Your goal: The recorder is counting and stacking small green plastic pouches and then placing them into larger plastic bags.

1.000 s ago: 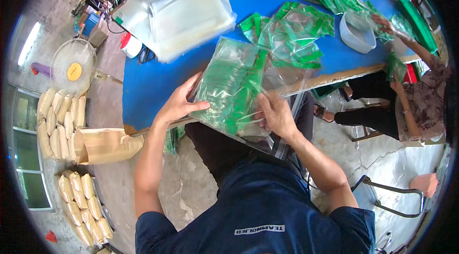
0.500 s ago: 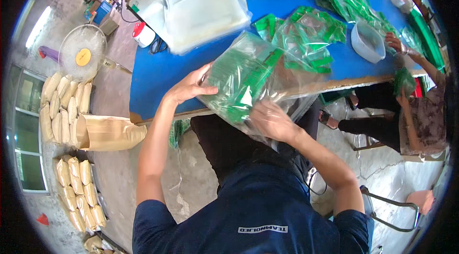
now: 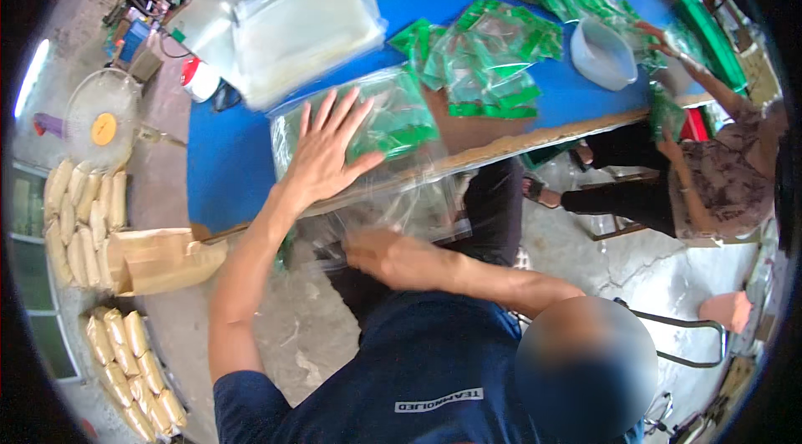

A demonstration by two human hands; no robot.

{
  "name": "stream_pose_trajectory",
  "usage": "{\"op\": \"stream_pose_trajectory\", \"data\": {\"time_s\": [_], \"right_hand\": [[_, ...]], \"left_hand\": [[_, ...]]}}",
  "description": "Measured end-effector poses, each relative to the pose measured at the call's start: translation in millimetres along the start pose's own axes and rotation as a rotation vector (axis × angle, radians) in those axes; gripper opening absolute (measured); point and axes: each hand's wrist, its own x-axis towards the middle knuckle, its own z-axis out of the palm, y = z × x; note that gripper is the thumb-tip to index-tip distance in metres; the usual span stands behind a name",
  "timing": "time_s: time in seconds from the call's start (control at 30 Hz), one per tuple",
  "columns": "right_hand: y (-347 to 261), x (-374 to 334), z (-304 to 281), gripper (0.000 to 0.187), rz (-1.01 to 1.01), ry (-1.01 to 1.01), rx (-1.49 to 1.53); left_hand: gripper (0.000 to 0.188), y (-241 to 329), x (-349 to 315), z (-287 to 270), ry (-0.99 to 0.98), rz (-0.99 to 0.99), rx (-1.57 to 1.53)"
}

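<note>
A clear plastic bag [image 3: 288,139] with flat green-and-clear packets [image 3: 401,126] inside lies on the near edge of the blue table. My left hand [image 3: 322,156] rests flat on it, fingers spread. The bag's loose clear end [image 3: 401,202] hangs over the table edge above my lap. Just below that end is my right hand [image 3: 380,256], blurred by motion. Its fingers look curled near the plastic, but their grip cannot be made out. Beyond the bag, more green-edged clear packets [image 3: 493,60] are piled loosely.
A stack of clear plastic sheets or bags [image 3: 305,22] lies at the back left, near a red-lidded white jar [image 3: 199,79]. A translucent tub [image 3: 603,55] stands right of the packets. At right, a seated person [image 3: 718,172] reaches to the table. Left stand a paper sack [image 3: 167,260] and a fan [image 3: 102,122].
The filled bag has come down flat onto the table, toward the left. My left hand went from gripping its side to lying spread on top. My right hand moved left and down.
</note>
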Motion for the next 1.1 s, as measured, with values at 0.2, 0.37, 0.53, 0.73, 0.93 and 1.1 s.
{"op": "stream_pose_trajectory", "data": {"time_s": [0.2, 0.37, 0.53, 0.73, 0.93, 1.1], "right_hand": [[61.5, -15.0, -140.2, 0.036, 0.255, 0.320, -0.163], [229.4, -56.8, -222.4, 0.091, 0.566, 0.183, -0.695], [263.6, -55.3, -189.7, 0.102, 0.961, 0.051, -0.683], [212.9, 9.6, -140.7, 0.103, 1.310, 0.077, -0.676], [185.6, -19.0, -153.0, 0.061, 0.932, 0.214, -0.572], [150.0, -55.4, -138.2, 0.029, 0.586, 0.025, -0.561]], "left_hand": [[0.086, -7.4, -2.3, 13.0, 0.137, -0.050, 0.102], [0.082, 13.6, -3.7, 21.2, 0.112, -0.088, 0.069], [0.083, 9.4, -60.4, 15.6, 0.103, -0.192, 0.056], [0.079, -55.9, -83.0, -3.1, 0.036, -0.197, 0.091], [0.072, -67.9, -84.0, -49.7, 0.004, -0.253, 0.141], [0.014, 63.8, -119.8, -4.9, 0.087, -0.485, -0.962]]}}
